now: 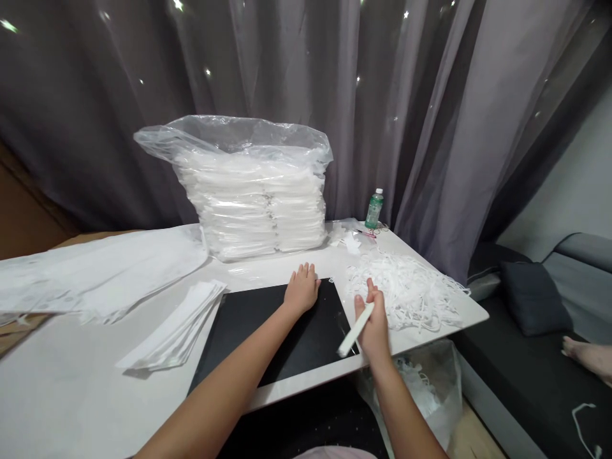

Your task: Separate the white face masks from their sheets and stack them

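A flat black board lies on the white table. Across its far edge rests my left hand, palm down with the fingers stretched out; a small white bit shows by its fingertips. My right hand is closed around a slim white stick-like tool, whose far end points down and left over the board's right edge. I cannot make out the exact kind of tool. Close beside the right hand lies a heap of white cords. Left of the board is a fanned stack of white strips.
A clear plastic bag of stacked white pieces stands at the back. White sheets spread left. A green bottle stands at the far right corner. Below the table edge hangs a clear bag. Another person's foot is on the dark sofa.
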A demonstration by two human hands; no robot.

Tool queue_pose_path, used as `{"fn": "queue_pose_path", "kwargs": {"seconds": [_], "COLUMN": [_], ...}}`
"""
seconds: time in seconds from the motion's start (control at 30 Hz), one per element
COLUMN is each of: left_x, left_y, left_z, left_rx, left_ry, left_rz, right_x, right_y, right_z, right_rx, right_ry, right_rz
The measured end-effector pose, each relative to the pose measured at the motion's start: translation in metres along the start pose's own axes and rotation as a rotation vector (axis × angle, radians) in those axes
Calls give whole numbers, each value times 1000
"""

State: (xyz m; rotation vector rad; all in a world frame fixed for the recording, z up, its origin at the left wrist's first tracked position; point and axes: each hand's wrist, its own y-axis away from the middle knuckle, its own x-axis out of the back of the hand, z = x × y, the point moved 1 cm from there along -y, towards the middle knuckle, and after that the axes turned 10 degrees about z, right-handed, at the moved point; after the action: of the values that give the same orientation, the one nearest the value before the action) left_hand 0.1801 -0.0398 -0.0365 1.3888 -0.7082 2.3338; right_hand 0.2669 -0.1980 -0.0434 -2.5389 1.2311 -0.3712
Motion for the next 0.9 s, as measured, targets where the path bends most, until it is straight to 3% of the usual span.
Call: {"fn": "queue_pose_path", "kwargs": {"seconds": [0.1, 0.27, 0.4, 0.53, 0.7, 0.83, 0.9], "left_x": [-6, -25, -16, -1, 26, 80, 117], "left_y": [6, 0, -20, -26, -20, -14, -3], "left_z": [5, 40, 50, 28, 0, -38, -67], "left_rx": [47, 12, 26, 84, 22, 37, 116], "left_ry": [17, 226, 347, 289, 132, -18, -107], "left_rz": [24, 35, 142, 208, 168, 105, 91], "right_x": [10, 3, 0, -1, -2, -2, -6], "right_y": [-10, 6, 12, 12, 19, 3, -15], "right_z": [-1, 8, 18, 17, 2, 0, 2], "right_rx": [-3, -67, -116, -157, -41, 47, 112], "right_ry": [-100, -277, -335, -273, -123, 0, 118], "right_rz": [185, 247, 246, 42, -325, -641, -616]}}
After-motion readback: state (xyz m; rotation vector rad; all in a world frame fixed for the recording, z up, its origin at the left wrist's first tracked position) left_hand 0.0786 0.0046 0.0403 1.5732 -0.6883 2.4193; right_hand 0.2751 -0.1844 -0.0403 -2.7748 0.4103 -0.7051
